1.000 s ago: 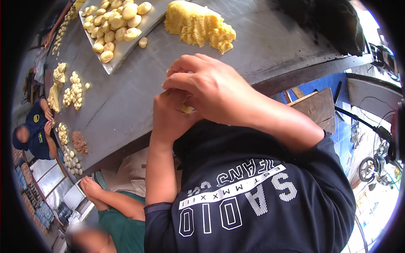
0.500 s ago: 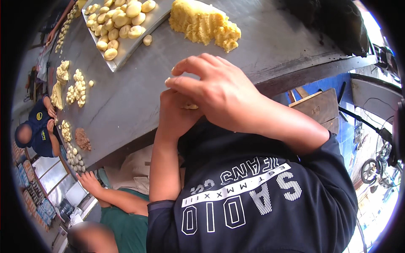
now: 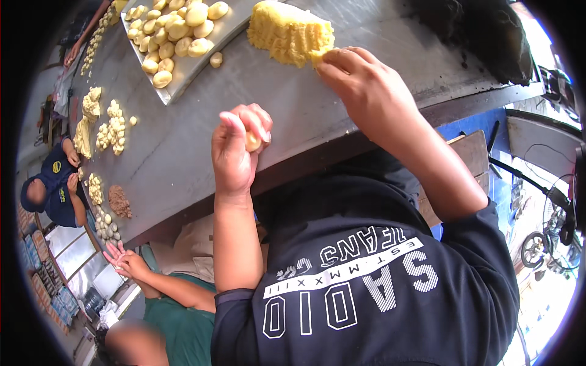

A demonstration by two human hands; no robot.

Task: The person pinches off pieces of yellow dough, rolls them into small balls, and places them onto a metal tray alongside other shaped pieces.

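My left hand (image 3: 232, 155) is raised over the near edge of the table, its fingers curled around a smooth pale-yellow dough ball (image 3: 252, 141). Farther off to the right, my right hand (image 3: 373, 88) pinches the right end of a large yellow dough lump (image 3: 287, 33); its fingertips are partly hidden. That lump has a rough, furrowed near side. To its left, a metal tray (image 3: 229, 35) holds a heap of rounded dough balls (image 3: 177, 30). One loose dough ball (image 3: 216, 60) lies on the table just beside the tray.
The grey table (image 3: 177, 137) has dough pieces (image 3: 112, 131) and a brown crumbly mound (image 3: 119, 201) at its left. A co-worker in green (image 3: 183, 311) sits near left; another in dark blue (image 3: 58, 189) is farther off. A black bag-like thing (image 3: 482, 36) lies at far right.
My hands have come apart from each other. The right moved away to the dough lump, and the left turned, showing the ball in its fingers. The co-worker in green has brought both hands together.
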